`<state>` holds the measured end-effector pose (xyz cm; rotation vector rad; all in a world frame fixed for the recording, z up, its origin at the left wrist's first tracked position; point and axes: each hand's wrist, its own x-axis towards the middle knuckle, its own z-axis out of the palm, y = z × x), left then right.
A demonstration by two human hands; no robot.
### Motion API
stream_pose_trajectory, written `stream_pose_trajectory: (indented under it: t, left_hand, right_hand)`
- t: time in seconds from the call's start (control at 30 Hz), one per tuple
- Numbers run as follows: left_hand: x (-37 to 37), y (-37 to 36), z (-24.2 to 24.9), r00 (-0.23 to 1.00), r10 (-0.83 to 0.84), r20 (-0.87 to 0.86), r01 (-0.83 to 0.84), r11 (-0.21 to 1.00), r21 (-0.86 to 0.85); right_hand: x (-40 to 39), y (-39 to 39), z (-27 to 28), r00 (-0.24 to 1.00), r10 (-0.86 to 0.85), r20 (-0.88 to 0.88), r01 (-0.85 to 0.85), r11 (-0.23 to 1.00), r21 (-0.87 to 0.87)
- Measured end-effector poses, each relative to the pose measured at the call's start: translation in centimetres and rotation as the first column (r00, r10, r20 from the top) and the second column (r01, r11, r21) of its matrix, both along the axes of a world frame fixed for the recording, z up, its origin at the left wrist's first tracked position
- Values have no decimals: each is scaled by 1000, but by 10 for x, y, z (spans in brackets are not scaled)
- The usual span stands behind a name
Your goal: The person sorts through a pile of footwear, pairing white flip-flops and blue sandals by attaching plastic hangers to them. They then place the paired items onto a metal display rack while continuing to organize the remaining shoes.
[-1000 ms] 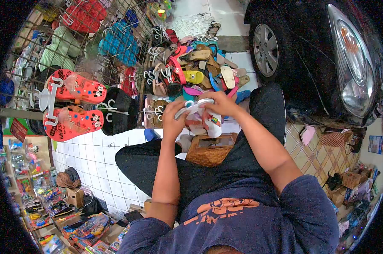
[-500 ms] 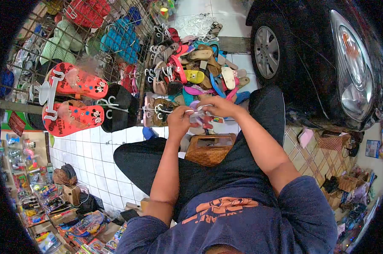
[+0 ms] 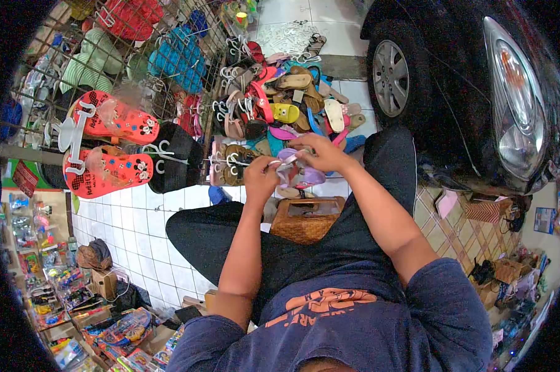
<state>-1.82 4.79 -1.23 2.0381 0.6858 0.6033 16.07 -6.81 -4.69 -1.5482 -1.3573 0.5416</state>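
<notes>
A pair of light purple sandals (image 3: 313, 177) is held between my hands, above a woven brown box. White plastic, looking like a shoe hanger (image 3: 287, 162), shows at the straps. My left hand (image 3: 261, 178) pinches this white piece from the left side. From the right, my right hand (image 3: 325, 155) has its fingers closed at the top of the sandals; its fingertips are partly hidden. Just beyond the hands lies a heap of mixed sandals, with a yellow sandal (image 3: 285, 113) and a cream sandal (image 3: 334, 116) on it.
Red cartoon-print sandals (image 3: 116, 146) on a white hanger hang from a wire rack (image 3: 215, 37) at left. White hangers (image 3: 286, 38) are piled on the floor beyond the heap. A black car (image 3: 441, 80) stands close on the right. The woven box (image 3: 305, 223) sits between my legs.
The purple sandals have turned and now show more of their purple surface below my fingers. Both hands stay close together in nearly the same place.
</notes>
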Motion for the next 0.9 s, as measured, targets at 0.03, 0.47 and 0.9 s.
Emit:
stream_pose_trajectory:
  t: [0.03, 0.47, 0.9]
  left_hand:
    - [0, 2, -4, 1000, -12, 18, 10, 996, 87]
    - [4, 9, -3, 980, 72, 183, -138, 916, 377]
    - [4, 0, 2, 957, 176, 229, -236, 935, 266]
  right_hand:
    - [1, -2, 8, 996, -29, 81, 29, 1000, -4]
    - [-42, 9, 24, 929, -280, 243, 252, 958, 140]
    - [-83, 21, 19, 940, -338, -56, 327, 933, -150]
